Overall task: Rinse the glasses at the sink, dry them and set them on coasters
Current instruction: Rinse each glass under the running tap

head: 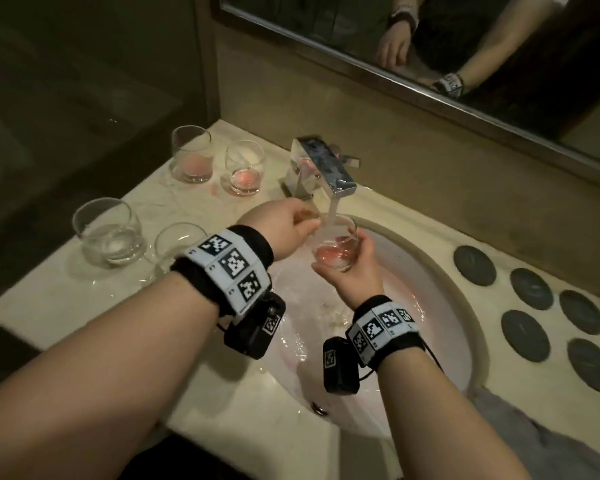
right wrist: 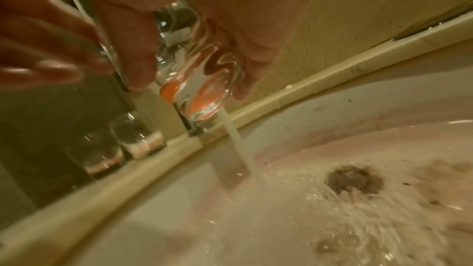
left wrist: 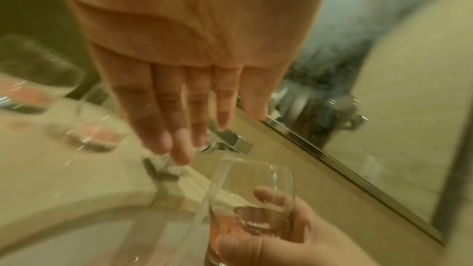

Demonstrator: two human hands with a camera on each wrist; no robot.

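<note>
My right hand (head: pixel 345 259) grips a short round glass (head: pixel 336 237) with pink liquid at its bottom, tilted under the running tap stream (head: pixel 333 209) over the sink (head: pixel 440 306). The right wrist view shows the glass (right wrist: pixel 199 80) from below, with water falling past it. My left hand (head: pixel 302 223) hovers at the glass's left rim beside the stream. In the left wrist view its fingers (left wrist: pixel 179 128) are straight and hold nothing, above the glass (left wrist: pixel 250 195). Several dark round coasters (head: pixel 530 289) lie on the counter to the right.
Two glasses with pink residue (head: pixel 191 154) (head: pixel 245 168) stand at the back left, and two clear wet ones (head: pixel 108 232) (head: pixel 177 240) nearer. The chrome faucet (head: pixel 323 164) sits behind the basin. A mirror (head: pixel 430 46) hangs above. Grey cloth (head: pixel 534 441) lies at the lower right.
</note>
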